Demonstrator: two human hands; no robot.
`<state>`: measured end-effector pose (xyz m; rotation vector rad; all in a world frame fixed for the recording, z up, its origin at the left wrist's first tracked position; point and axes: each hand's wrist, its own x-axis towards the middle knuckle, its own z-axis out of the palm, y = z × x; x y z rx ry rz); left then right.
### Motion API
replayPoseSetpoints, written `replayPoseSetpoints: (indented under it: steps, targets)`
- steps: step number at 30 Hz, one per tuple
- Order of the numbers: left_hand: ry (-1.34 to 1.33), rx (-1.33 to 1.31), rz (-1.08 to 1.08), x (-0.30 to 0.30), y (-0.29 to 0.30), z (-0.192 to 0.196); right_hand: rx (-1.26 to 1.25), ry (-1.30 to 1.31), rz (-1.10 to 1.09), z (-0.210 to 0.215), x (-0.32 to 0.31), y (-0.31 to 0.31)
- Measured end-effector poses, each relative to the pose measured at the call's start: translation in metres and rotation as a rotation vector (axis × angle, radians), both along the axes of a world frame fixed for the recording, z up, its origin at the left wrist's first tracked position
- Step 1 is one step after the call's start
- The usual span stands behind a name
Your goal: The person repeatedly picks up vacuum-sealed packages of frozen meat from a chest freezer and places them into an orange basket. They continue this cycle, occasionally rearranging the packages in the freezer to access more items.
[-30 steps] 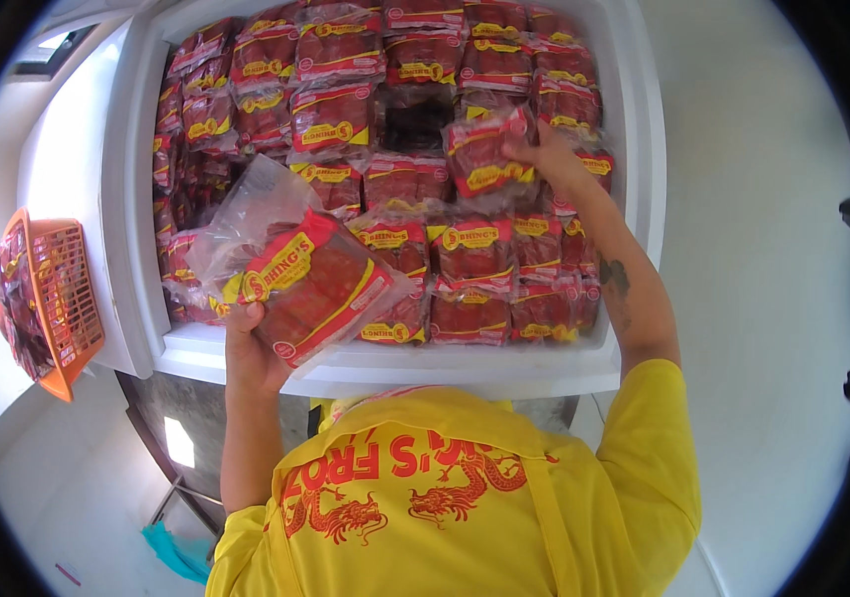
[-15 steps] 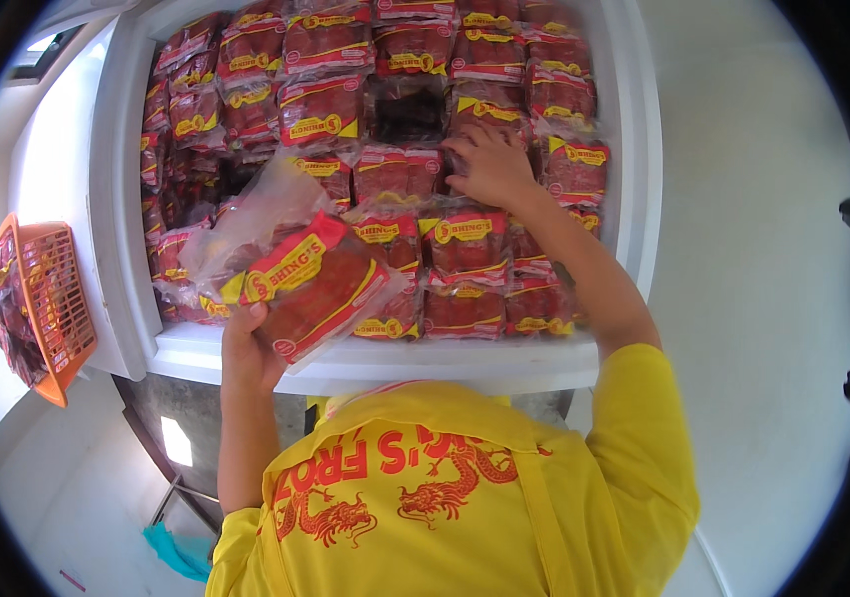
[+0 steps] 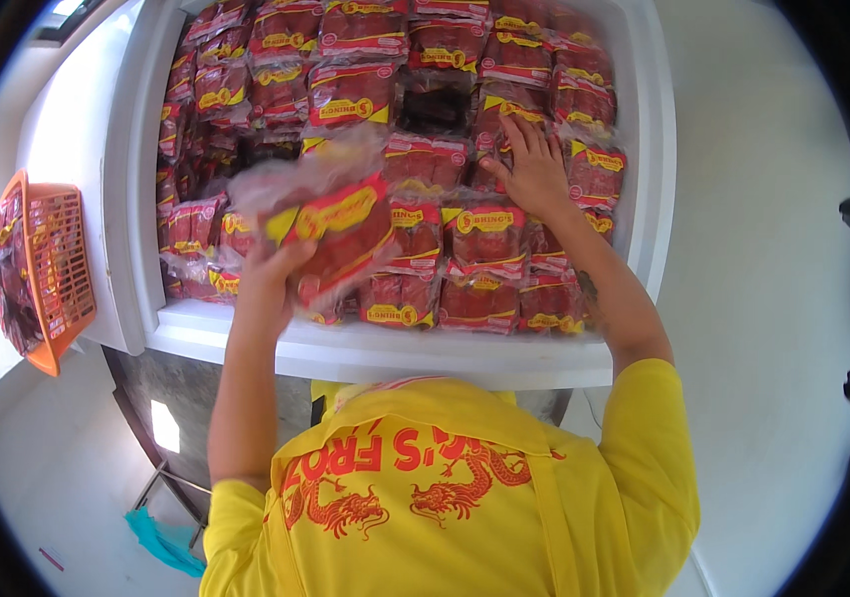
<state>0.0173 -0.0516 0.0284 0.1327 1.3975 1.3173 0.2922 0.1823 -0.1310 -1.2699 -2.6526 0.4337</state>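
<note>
A clear plastic pack of dark red meat (image 3: 350, 239), with a red and yellow label, is gripped at its left end by my left hand (image 3: 274, 274). It is tilted and blurred, held above the near left part of a white chest (image 3: 445, 350). Loose clear plastic at the pack's far end hides some packs below. My right hand (image 3: 532, 174) lies with fingers spread on a pack (image 3: 509, 109) toward the right of the chest. Rows of similar packs (image 3: 484, 237) fill the chest around both hands.
A dark gap (image 3: 435, 107) shows among the packs, left of my right hand. An orange plastic basket (image 3: 62, 261) holding more packs stands left of the chest. A teal cloth or bag (image 3: 161, 542) is low at the left. A pale wall (image 3: 763, 249) rises at the right.
My left hand has lifted the pack farther over the chest, up and slightly right in the picture. My right hand stays on the packs, its fingers now more stretched out. The view has shifted slightly.
</note>
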Motion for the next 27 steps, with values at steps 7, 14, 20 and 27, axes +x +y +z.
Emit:
replayPoseSetpoints:
  steps: [7,14,20,27]
  targets:
    - [0.186,0.088,-0.442,-0.03,0.126,-0.043,-0.564,-0.211,0.088,0.027,0.005,0.039]
    - [0.048,-0.062,-1.035,0.003,0.215,-0.072,-0.497,-0.427,0.25,0.056,0.008,0.072]
    - [-0.146,-0.166,-0.597,0.037,0.182,-0.115,-0.286,-0.508,0.223,0.059,0.015,0.052]
    - [0.735,-0.188,-1.233,0.033,0.184,-0.12,-0.419,-0.111,0.187,0.055,0.018,0.06]
